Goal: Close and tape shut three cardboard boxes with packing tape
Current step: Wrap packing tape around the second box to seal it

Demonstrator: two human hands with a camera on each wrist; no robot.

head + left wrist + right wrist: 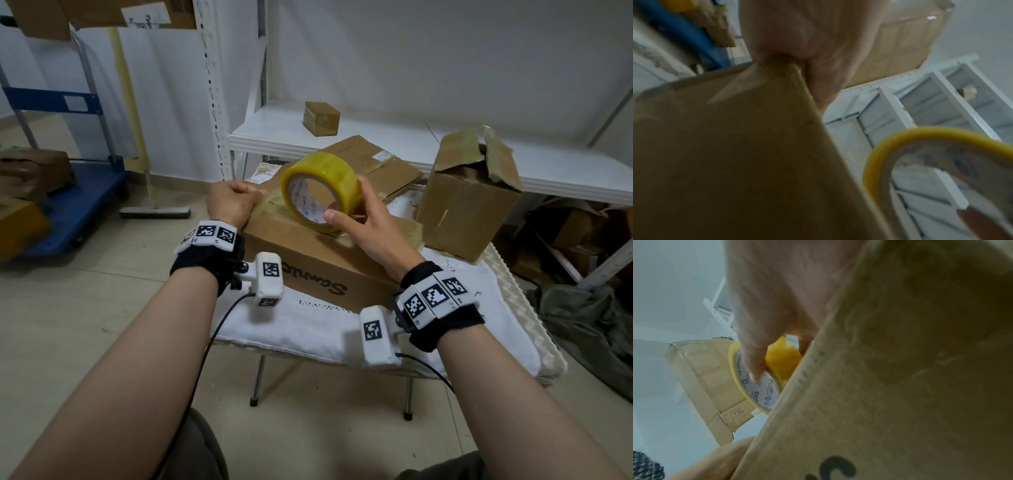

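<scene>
The table, draped in white cloth, carries the work. The near box lies flat and closed at its middle; behind it sits a second flat box, and to the right a taller box stands with torn flaps still open. A small sealed box rests well apart on the far shelf.

The near box looks stiff along its edges but springy at the flaps, and probably light, so it may slide on the cloth; pressing at a corner or edge is the sound way to steady it. The left hand does so, its grip curled over the far-left edge of the box.

The tape roll stands on edge on the box top. The right hand grasps it, thumb on the card core's face and fingers over the glossy yellow rim. The core is rigid; the film is slick, thin and likely to stick to itself, so hold by the core.
</scene>
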